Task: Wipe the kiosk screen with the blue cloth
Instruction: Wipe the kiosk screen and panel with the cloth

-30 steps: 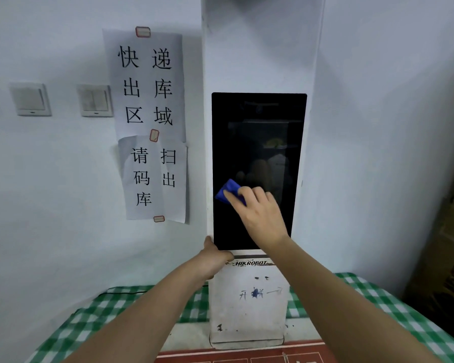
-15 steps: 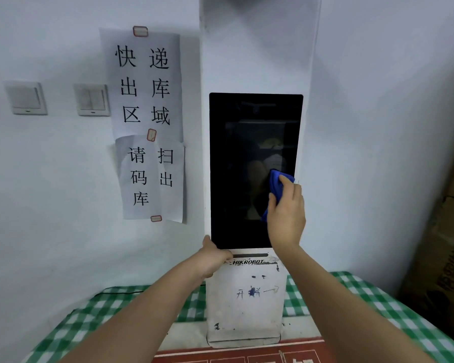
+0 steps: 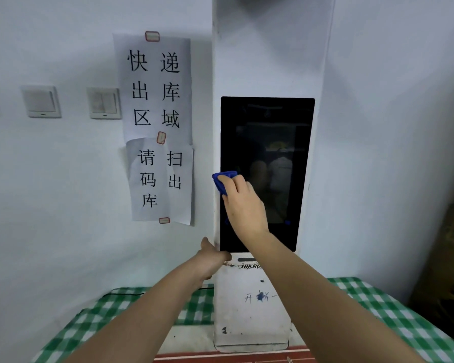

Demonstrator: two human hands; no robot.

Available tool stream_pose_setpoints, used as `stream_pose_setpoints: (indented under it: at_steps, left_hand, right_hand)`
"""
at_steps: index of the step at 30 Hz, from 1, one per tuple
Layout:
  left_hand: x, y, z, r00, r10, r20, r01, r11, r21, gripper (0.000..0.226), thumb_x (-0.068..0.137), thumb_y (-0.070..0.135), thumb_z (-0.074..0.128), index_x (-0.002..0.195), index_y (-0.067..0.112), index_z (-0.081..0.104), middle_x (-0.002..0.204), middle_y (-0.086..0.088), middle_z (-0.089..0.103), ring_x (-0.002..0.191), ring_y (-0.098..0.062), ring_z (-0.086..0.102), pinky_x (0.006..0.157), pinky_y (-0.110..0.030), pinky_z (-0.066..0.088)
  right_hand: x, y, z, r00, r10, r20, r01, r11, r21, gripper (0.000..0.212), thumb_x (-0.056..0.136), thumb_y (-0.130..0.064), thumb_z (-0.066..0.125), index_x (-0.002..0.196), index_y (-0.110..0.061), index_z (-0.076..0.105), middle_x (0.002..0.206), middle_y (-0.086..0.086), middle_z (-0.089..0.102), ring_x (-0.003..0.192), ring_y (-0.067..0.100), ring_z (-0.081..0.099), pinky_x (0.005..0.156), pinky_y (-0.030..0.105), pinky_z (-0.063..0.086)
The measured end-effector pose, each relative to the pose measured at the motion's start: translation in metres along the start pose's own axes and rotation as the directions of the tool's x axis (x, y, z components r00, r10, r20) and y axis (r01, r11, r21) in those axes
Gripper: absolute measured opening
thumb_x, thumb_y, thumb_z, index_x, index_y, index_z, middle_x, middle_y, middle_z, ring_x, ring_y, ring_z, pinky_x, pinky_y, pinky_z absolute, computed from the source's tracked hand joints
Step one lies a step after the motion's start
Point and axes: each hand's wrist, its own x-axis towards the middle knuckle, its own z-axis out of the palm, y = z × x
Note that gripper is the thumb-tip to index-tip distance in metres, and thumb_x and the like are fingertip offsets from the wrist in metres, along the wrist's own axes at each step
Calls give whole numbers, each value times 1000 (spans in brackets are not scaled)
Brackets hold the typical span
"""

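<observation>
The blue cloth point(image 3: 222, 182) sits bunched at the left edge of the kiosk screen point(image 3: 268, 132), about halfway up, overlapping the white frame there. The right hand point(image 3: 243, 205) lies over it from roughly the 5 o'clock side, fingers curled down on the cloth and pressing it against the glass, so that only the cloth's upper and left folds show beyond the fingertips at 10 o'clock. The left hand point(image 3: 211, 258) is at 7 o'clock from the cloth, gripping the kiosk point(image 3: 249, 310) at the screen's lower left corner, thumb up along the side; how its fingers lie behind the edge cannot be told. The dark screen reflects dim shapes. Below it the white housing carries a partly hidden brand label and blue scribbles, and stands on a table with a green checked tablecloth point(image 3: 393, 310). On the white wall at 9 o'clock from the screen hang two paper signs point(image 3: 157, 127) with Chinese characters, and further left the wall switches point(image 3: 41, 102). A cardboard box point(image 3: 451, 271) stands at the far right.
</observation>
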Motion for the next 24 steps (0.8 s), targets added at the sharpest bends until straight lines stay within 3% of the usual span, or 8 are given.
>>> stream_pose_setpoints:
  at_steps: [3,5,9,11,15,17,20,24]
  left_hand:
    - [3,2,0,1000,-1,-9,1,1000,16,86,92,17,53,152,13,-7,156,-8,21,131,-25,37,90,-29,42]
    - [6,5,-1,1000,16,-16,-16,1000,14,89,91,17,54,152,14,-12,156,-8,22,136,-25,34,100,-31,40]
    - [7,14,-2,998,51,-48,-48,997,63,95,91,19,55,149,21,-20,154,-13,23,134,-28,37,108,-37,39]
    - [5,20,-1,996,66,-63,-61,995,78,96,91,19,56,149,23,-21,153,-14,25,132,-29,40,107,-35,41]
    - [-3,31,1,988,132,-76,-129,991,44,94,92,13,55,150,26,-16,154,-12,18,134,-26,35,89,-24,34]
    - [-5,36,1,982,173,-81,-172,985,12,95,91,10,56,150,30,-15,155,-9,17,136,-25,33,93,-26,34]
    - [-11,46,0,966,237,-98,-239,971,-6,96,89,10,58,150,35,-12,154,-9,18,136,-25,31,105,-33,32]
    - [-11,62,-10,939,319,-132,-325,945,-32,96,87,7,59,150,37,-8,156,-5,15,140,-24,27,108,-34,30]
  right_hand:
    - [1,11,-9,995,-95,25,97,991,-95,80,55,-1,82,126,-17,48,101,6,53,77,19,51,45,25,44]
    - [3,21,-17,996,-92,22,94,988,-120,72,64,-3,78,128,-20,48,104,6,50,83,20,49,49,26,37]
    - [8,45,-36,995,28,-95,-30,999,-28,49,82,-9,63,128,-21,51,107,5,49,90,22,49,53,27,32]
    - [8,60,-45,973,182,-139,-165,978,131,40,90,-15,54,128,-25,51,110,3,48,90,19,49,60,28,38]
    - [6,89,-56,862,442,-249,-388,890,239,36,94,-17,50,130,-25,47,110,2,44,77,20,51,60,28,38]
    - [8,93,-59,816,519,-255,-445,845,295,35,96,-16,49,130,-23,46,114,3,45,77,21,53,59,28,39]
    - [13,87,-61,789,551,-273,-470,826,312,36,95,-14,51,130,-18,46,119,5,46,87,23,57,63,30,46]
    - [26,56,-54,825,502,-260,-414,850,326,40,93,-14,54,132,-13,46,120,8,49,100,25,55,76,38,50]
